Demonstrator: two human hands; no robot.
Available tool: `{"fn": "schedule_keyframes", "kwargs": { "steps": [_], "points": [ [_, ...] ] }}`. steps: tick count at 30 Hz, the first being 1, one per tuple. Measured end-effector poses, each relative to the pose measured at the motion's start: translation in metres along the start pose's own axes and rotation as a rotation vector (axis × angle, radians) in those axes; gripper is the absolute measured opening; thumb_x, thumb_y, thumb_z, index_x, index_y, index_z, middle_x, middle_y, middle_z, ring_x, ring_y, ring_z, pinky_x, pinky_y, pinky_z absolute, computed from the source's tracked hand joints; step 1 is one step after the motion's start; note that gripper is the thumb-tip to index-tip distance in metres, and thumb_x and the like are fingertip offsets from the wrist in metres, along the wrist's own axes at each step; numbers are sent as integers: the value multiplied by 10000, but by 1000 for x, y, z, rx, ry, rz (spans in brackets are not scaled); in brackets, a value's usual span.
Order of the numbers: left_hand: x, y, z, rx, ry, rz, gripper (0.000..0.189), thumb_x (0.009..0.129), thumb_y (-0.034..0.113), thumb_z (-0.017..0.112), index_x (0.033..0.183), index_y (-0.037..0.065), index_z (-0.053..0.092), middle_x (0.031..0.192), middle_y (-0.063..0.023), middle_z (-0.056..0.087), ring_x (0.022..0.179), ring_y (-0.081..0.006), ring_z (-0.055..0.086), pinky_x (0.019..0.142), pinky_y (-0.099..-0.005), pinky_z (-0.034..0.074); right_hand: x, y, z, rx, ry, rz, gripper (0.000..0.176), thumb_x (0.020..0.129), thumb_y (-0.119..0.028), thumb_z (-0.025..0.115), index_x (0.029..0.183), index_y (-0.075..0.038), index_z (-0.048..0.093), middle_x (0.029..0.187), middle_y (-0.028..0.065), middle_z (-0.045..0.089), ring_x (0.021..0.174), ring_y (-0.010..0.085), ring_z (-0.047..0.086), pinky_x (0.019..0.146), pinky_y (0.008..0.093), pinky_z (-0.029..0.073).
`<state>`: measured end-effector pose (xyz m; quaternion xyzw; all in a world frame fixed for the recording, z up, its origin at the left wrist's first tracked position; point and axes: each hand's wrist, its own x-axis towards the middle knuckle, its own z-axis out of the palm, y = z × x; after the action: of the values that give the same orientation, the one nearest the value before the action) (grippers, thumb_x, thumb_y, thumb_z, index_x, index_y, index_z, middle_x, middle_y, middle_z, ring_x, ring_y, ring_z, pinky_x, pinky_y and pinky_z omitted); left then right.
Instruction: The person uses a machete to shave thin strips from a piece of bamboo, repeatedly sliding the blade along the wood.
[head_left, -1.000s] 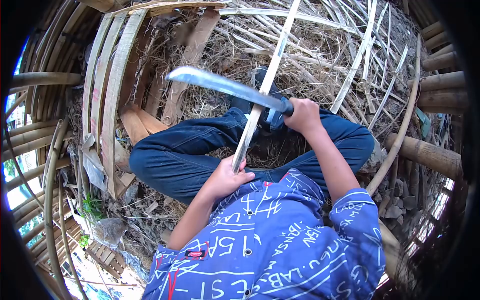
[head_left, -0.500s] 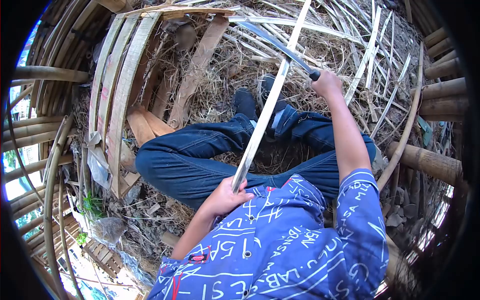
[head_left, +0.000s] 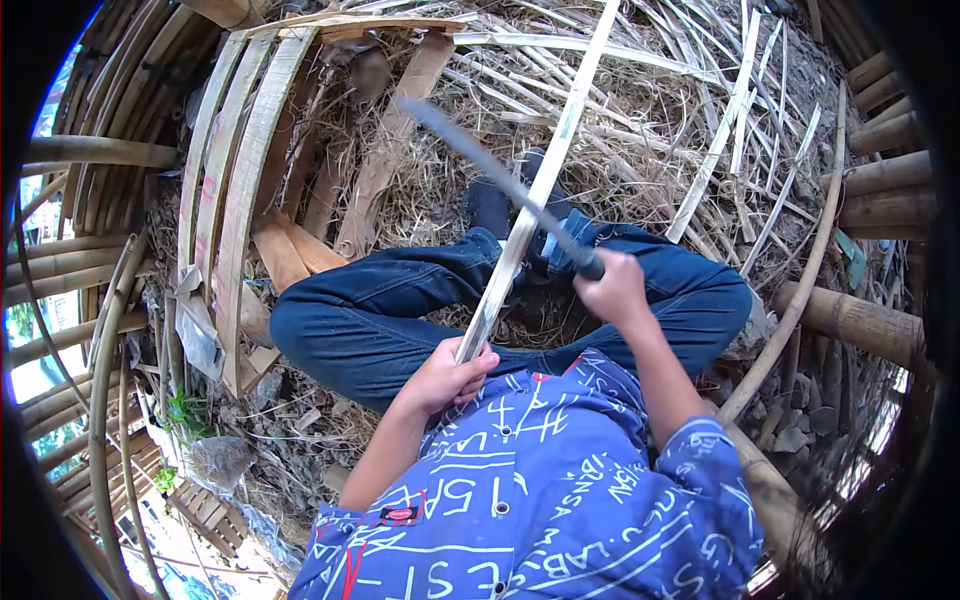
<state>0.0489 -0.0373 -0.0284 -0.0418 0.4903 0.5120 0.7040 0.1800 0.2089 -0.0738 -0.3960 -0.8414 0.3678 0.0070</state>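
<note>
My left hand is wrapped round the lower end of a long pale bamboo strip, which slants up and away to the top edge. In my right hand is the dark handle of a long machete. Its blade points up and to the left and crosses the strip a little above my lap; motion blurs it slightly. Whether the blade touches the strip I cannot tell.
My crossed legs in jeans lie under the strip. A wooden slatted crate stands at the left. Split strips and shavings litter the ground ahead. Bamboo poles edge the right side.
My right hand has come down and toward me with the machete, so the blade now crosses the strip lower. My left hand, still round the strip, has shifted slightly up and left.
</note>
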Motion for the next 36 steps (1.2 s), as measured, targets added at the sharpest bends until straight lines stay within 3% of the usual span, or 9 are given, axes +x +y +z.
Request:
{"fn": "schedule_keyframes", "kwargs": {
  "steps": [7,15,17,21,25,29,30,34,36],
  "points": [
    [7,1,26,262,160,55,307,806,205,761,737,59,500,529,19,467,406,-81,489,369,-231,370,-52,-36,1,4,-194,-185,191,652,-246,677,742,-77,670,660,188,641,661,375,647,649,465,525],
    [23,-37,13,-363,-120,94,336,813,262,747,760,79,470,540,-5,440,495,-111,532,453,-218,433,-49,-41,11,-54,-247,-272,211,649,-251,671,761,-73,680,668,193,645,661,370,652,648,466,529],
    [24,-29,7,5,-130,-11,328,805,248,753,768,73,478,558,-9,475,479,-102,525,433,-206,402,-49,-42,12,-52,-260,-233,218,650,-252,672,767,-68,680,671,195,646,665,370,653,649,467,529],
    [18,-20,26,250,167,110,296,800,202,755,866,5,544,608,-32,564,439,-71,494,395,-200,357,-49,-39,12,-45,-247,-214,221,657,-256,673,765,-63,678,674,195,647,666,372,653,655,465,530],
    [21,-23,22,417,292,145,264,846,166,707,956,-28,566,664,-42,600,509,-85,551,447,-230,437,-49,-36,10,12,-249,-157,209,666,-244,677,767,-60,673,681,193,647,673,384,645,659,467,524],
    [19,-24,16,496,356,254,225,859,165,639,973,-23,588,686,-79,632,574,-126,598,517,-291,476,-50,-30,7,25,-236,-100,195,663,-228,685,766,-64,663,688,189,646,694,395,638,664,475,516],
    [18,-23,13,637,367,257,256,848,182,634,999,-21,597,727,-153,655,610,-232,646,583,-345,505,-50,-29,7,24,-237,-102,195,663,-228,685,766,-64,663,688,189,646,694,395,638,664,475,516],
    [15,-12,16,909,400,227,258,845,189,673,980,-24,615,744,-128,648,652,-135,622,551,-327,495,-52,-26,9,28,-220,-100,195,663,-233,688,760,-67,657,686,186,645,701,394,639,666,481,514],
    [16,-10,22,1092,608,317,312,807,227,712,939,-42,626,761,-148,649,624,-151,625,572,-363,495,-52,-29,11,23,-224,-109,196,664,-235,688,757,-66,656,685,186,645,700,393,639,666,482,514]
  ]
}}
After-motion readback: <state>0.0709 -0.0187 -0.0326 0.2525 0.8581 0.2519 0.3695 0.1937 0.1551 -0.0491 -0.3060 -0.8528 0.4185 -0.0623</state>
